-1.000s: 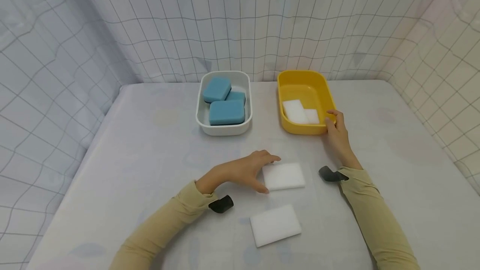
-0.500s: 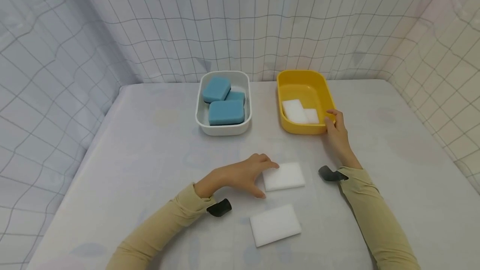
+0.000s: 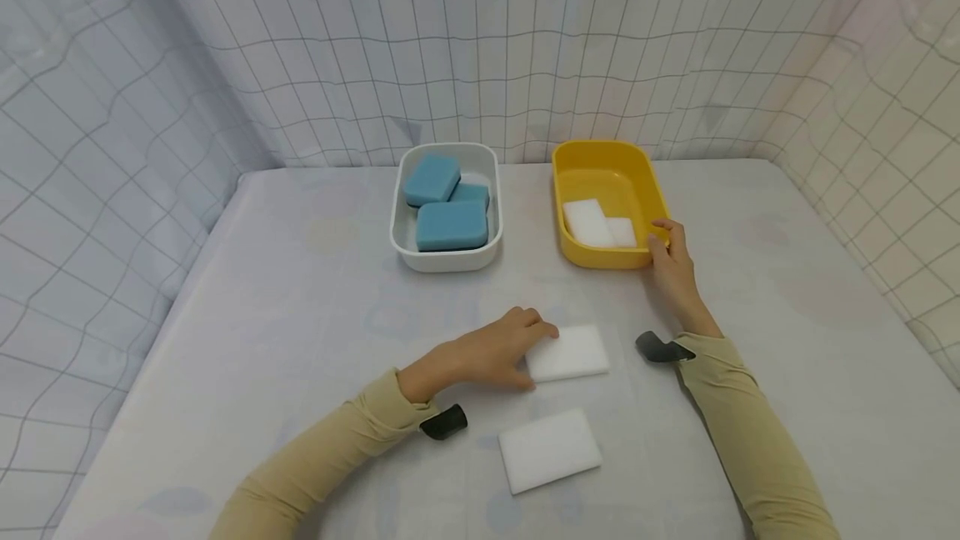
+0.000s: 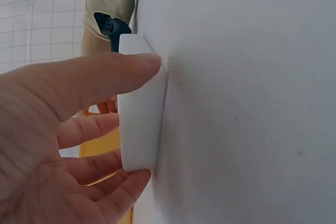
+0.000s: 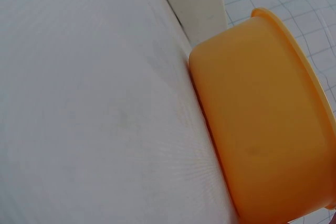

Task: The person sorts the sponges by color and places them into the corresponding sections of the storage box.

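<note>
My left hand (image 3: 483, 350) holds the left end of a white sponge (image 3: 572, 353) lying on the table. In the left wrist view, the thumb lies over the side of this sponge (image 4: 139, 124), while the other fingers bend around its far side and end. With thumb and fingers, my right hand (image 3: 677, 277) grips the near right corner of a yellow bin (image 3: 609, 259). Two white sponges (image 3: 588, 223) lie inside that bin. The right wrist view shows the outer wall of the yellow bin (image 5: 262, 119), with the hand almost wholly out of frame.
Another white sponge (image 3: 550, 450) lies flat on the table nearer the body. Left of the yellow bin stands a white bin (image 3: 450, 262) with blue sponges (image 3: 452, 226) inside. A grid-patterned curtain (image 3: 480, 48) rises behind the table (image 3: 315, 273) and at both sides.
My left hand's thumb and fingers have closed in on the near white sponge, after hovering at its left end. The right hand stays on the yellow bin's corner.
</note>
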Motion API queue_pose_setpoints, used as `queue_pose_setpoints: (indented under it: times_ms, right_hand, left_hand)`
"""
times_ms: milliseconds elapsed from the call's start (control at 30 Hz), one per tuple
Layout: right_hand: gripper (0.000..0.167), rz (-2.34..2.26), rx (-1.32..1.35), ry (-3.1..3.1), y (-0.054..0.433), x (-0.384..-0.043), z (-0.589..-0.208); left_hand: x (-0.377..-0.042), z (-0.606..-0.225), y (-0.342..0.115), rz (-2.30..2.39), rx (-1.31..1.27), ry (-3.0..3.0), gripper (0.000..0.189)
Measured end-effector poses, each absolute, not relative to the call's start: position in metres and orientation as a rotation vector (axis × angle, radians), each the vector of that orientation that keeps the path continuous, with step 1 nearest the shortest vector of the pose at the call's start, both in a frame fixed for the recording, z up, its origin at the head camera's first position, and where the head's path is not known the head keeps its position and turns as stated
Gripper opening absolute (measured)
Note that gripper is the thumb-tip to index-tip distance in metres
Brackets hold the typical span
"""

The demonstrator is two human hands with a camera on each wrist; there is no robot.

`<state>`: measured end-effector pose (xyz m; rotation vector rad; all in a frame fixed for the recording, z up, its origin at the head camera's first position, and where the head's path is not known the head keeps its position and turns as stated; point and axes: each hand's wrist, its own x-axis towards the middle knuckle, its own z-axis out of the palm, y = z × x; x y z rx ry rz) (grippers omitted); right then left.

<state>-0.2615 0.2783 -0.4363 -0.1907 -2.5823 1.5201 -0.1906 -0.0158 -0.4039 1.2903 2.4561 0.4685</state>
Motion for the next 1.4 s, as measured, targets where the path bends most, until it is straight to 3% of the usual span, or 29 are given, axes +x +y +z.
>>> queue_pose_setpoints:
  times_ms: [1400]
  right_hand:
    - [0.043, 1.504, -0.195, -2.570, 0.2789, -0.2635, -0.4382]
  left_hand:
    - [-0.1968, -0.4091, -0.0174, 0.647, 1.290, 2.464, 0.055]
